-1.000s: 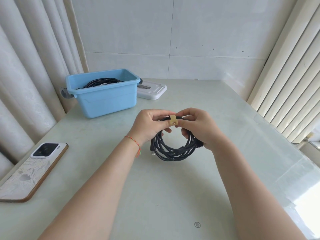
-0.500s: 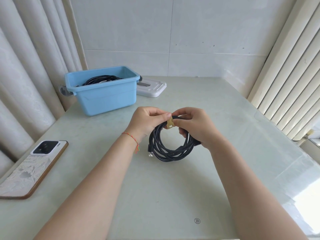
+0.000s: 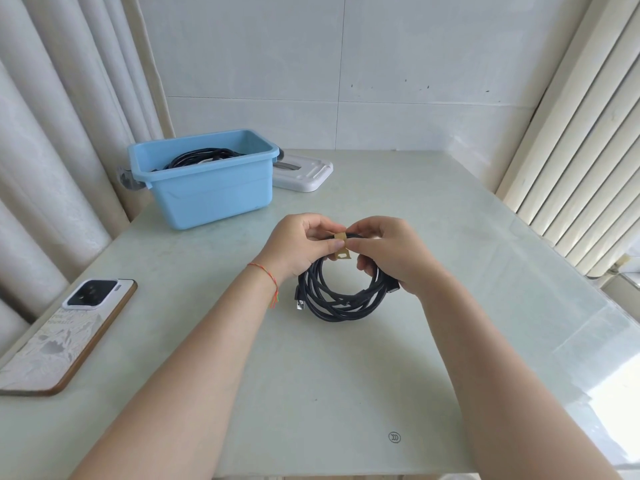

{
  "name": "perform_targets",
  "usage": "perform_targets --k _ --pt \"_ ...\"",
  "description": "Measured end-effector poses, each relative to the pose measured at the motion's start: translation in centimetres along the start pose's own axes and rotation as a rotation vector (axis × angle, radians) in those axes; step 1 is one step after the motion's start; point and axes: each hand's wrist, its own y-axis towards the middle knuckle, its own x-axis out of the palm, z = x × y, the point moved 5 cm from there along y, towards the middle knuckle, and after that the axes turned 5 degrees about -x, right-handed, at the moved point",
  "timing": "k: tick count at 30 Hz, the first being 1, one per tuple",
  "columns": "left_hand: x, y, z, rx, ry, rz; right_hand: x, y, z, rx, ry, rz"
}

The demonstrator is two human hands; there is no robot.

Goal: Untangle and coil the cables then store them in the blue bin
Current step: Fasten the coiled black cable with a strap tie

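Observation:
A black cable coil (image 3: 341,301) hangs over the middle of the table, held at its top by both hands. My left hand (image 3: 299,247) pinches the coil's top together with a tan strap (image 3: 341,245) wrapped round the strands. My right hand (image 3: 393,252) grips the coil's right side and touches the strap with its fingertips. A silver plug end (image 3: 299,303) sticks out at the coil's lower left. The blue bin (image 3: 207,188) stands at the back left with black cables (image 3: 201,159) inside.
A white lid (image 3: 303,173) lies behind the bin on its right. A phone (image 3: 65,332) rests face down near the table's left edge. Curtains hang at the left, vertical blinds at the right. The glass table (image 3: 346,393) ends close to me.
The strap's loose end has come down over the front of the coil and now hangs below the strands. Both hands have stayed in place on the coil's top.

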Motion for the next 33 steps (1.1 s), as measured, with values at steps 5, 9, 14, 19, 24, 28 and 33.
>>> perform_targets --k 5,9,14,19,24,28,33 --pt "0.1 -0.1 0.1 0.024 0.132 -0.020 0.1 0.2 0.6 0.046 0.028 -0.016" --pt "0.3 -0.3 0.7 0.090 0.447 0.055 0.1 0.2 0.7 0.070 0.032 -0.011" --pt "1.7 -0.4 3.0 0.185 0.946 0.177 0.4 0.0 -0.1 0.088 0.038 0.001" --pt "1.6 0.2 5.1 0.249 1.242 0.170 0.7 0.6 -2.3 0.094 0.042 -0.017" --pt "-0.9 1.2 8.3 0.245 1.323 0.239 0.8 2.8 -7.0 -0.003 0.017 0.010" --pt "-3.4 2.6 10.2 0.106 1.188 0.216 0.8 4.8 -8.9 -0.053 0.045 0.029" --pt "-9.8 5.1 9.6 -0.166 0.809 0.464 2.0 6.9 -9.0 0.030 -0.023 -0.198"
